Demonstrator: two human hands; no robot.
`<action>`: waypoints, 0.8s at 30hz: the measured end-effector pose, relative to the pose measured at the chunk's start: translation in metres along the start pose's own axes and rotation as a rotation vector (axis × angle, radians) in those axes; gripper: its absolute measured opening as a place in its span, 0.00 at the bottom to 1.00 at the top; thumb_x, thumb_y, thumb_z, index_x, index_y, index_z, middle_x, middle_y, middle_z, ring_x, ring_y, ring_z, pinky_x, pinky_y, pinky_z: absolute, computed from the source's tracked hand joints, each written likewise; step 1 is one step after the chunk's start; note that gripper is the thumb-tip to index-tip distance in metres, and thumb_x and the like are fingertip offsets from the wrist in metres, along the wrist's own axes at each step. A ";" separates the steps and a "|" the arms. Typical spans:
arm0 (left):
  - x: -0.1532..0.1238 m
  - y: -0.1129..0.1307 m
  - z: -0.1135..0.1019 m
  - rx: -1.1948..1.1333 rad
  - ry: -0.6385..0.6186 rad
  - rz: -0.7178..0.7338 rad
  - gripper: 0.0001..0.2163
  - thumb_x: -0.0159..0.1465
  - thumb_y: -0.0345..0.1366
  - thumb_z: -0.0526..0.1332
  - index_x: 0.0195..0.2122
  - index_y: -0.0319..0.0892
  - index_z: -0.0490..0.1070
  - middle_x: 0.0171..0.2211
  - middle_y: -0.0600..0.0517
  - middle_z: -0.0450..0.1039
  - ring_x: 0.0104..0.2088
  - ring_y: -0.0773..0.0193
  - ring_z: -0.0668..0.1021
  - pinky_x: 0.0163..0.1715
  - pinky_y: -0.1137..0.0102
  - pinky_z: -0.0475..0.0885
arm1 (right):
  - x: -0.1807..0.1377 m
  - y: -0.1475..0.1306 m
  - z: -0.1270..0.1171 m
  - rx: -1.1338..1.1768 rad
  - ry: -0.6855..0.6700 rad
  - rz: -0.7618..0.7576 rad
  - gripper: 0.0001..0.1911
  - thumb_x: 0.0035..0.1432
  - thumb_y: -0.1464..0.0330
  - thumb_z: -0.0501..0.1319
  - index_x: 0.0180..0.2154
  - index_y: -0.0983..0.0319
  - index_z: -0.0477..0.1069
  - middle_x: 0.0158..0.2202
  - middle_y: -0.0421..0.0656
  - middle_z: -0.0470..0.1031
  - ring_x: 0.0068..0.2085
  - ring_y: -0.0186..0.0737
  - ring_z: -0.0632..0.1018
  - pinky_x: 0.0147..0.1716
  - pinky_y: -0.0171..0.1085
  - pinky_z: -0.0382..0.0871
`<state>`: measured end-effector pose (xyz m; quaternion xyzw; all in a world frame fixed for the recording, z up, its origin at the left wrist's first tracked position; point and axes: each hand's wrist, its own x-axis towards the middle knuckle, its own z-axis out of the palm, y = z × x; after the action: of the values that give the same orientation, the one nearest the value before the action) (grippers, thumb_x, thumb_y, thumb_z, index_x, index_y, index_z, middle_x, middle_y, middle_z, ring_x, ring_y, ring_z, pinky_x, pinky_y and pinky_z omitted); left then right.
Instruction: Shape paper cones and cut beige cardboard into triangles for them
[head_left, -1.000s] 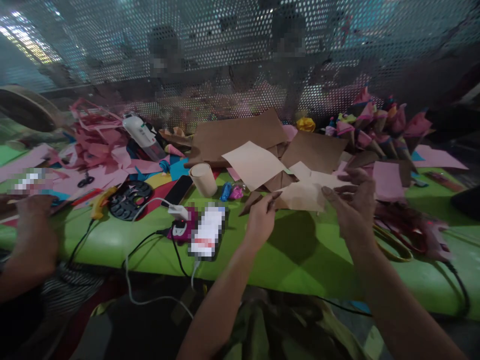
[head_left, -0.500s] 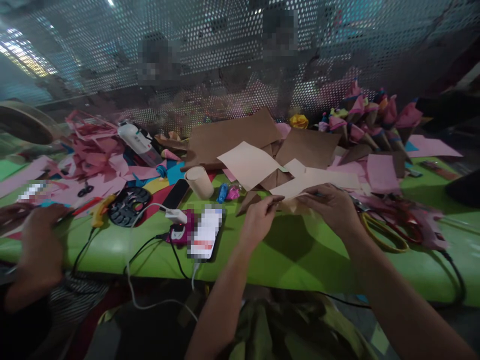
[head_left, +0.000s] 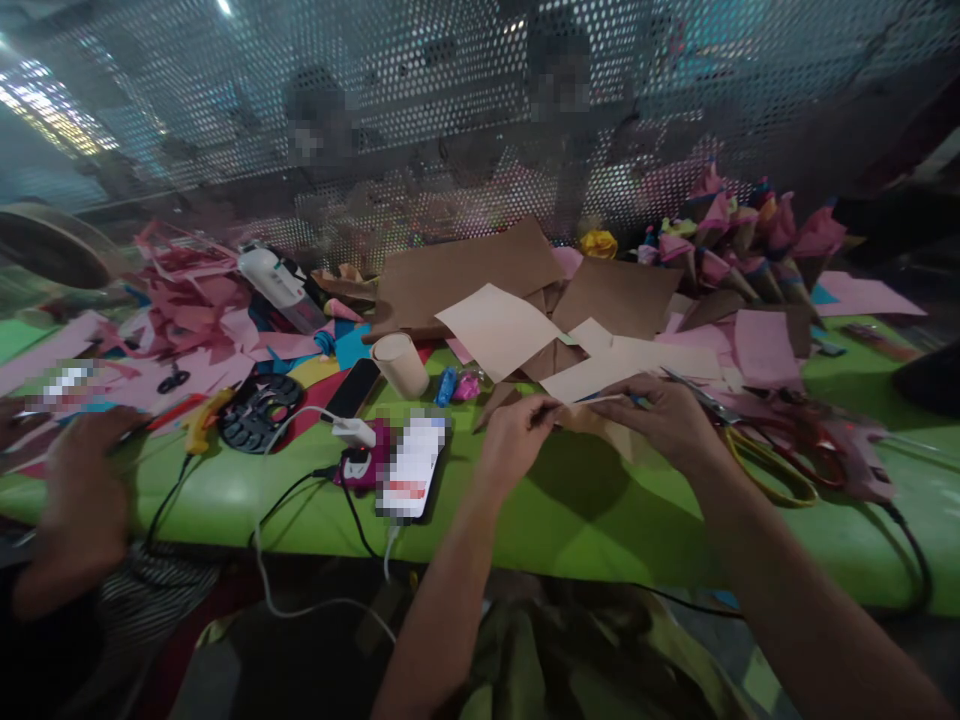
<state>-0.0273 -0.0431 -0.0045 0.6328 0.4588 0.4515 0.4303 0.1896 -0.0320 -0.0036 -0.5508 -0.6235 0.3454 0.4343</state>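
Note:
My left hand (head_left: pixel 519 435) pinches the left end of a cream paper piece (head_left: pixel 609 432) just above the green table (head_left: pixel 555 530). The right end of that paper is gripped by my right hand (head_left: pixel 670 415), and its upper edge runs nearly level between my fingers. Part of the paper hangs below, in shadow. Behind my hands lie a cream paper square (head_left: pixel 496 330) and a long cream paper strip (head_left: pixel 637 362). Scissors with yellow handles (head_left: pixel 772 480) lie right beside my right hand.
A phone (head_left: pixel 412 468) on a cable, a purple socket block (head_left: pixel 366 460) and a paper roll (head_left: pixel 400 364) sit to the left. Brown sheets (head_left: pixel 465 265) and pink paper flowers (head_left: pixel 750 230) are at the back. A co-worker's hand (head_left: pixel 90 450) is at far left.
The held paper has tilted, so its upper edge now shows as a thin pale line between my hands. My right hand's fingers have shifted slightly; the surroundings look the same.

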 end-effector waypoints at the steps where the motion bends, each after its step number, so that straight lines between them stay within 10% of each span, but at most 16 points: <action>1: 0.001 -0.002 0.001 -0.077 -0.013 -0.016 0.05 0.64 0.36 0.67 0.39 0.44 0.82 0.36 0.48 0.83 0.36 0.59 0.83 0.41 0.66 0.77 | 0.000 -0.001 0.000 0.038 0.000 0.033 0.21 0.45 0.46 0.73 0.29 0.57 0.83 0.31 0.44 0.82 0.36 0.48 0.79 0.35 0.42 0.69; 7: 0.006 -0.008 0.002 -0.470 -0.019 -0.116 0.13 0.56 0.38 0.74 0.41 0.40 0.81 0.36 0.48 0.83 0.36 0.62 0.83 0.43 0.66 0.79 | -0.001 -0.016 0.000 0.285 0.025 0.279 0.26 0.32 0.45 0.77 0.25 0.59 0.79 0.23 0.41 0.77 0.23 0.39 0.72 0.21 0.37 0.63; 24: 0.007 -0.008 0.005 -0.524 0.049 -0.193 0.09 0.54 0.38 0.73 0.33 0.40 0.80 0.31 0.53 0.81 0.33 0.63 0.80 0.43 0.65 0.77 | -0.004 -0.017 0.005 0.278 0.004 0.208 0.26 0.35 0.44 0.77 0.25 0.58 0.80 0.26 0.43 0.80 0.27 0.40 0.75 0.24 0.36 0.65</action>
<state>-0.0235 -0.0356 -0.0124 0.4424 0.3949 0.5270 0.6088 0.1781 -0.0386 0.0089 -0.5477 -0.5085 0.4704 0.4693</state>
